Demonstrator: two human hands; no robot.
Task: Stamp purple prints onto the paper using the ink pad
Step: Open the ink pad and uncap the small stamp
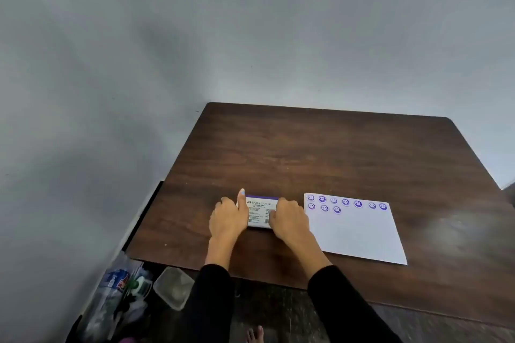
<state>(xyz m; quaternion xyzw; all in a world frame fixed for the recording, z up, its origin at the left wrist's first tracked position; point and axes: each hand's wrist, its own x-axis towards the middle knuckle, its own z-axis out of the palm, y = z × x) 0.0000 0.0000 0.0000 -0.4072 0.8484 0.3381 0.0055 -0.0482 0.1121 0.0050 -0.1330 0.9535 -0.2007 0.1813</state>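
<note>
We have both hands on the ink pad, which lies flat on the brown counter just left of the paper. Its lid is down, label side up, so no ink surface shows. Our left hand clasps the pad's left end, index finger stretched along the far corner; our right hand curls over the right end, its fingers pressing on the lid. Holding both ends like this steadies the case, probably so the lid can be worked open or pressed closed; we cannot tell which. The pad sits close beside the sheet, which keeps the trip from ink to paper short. Purple smiley prints already run along the sheet's far edge in two rows, the second only partly filled. No stamp is visible.
</note>
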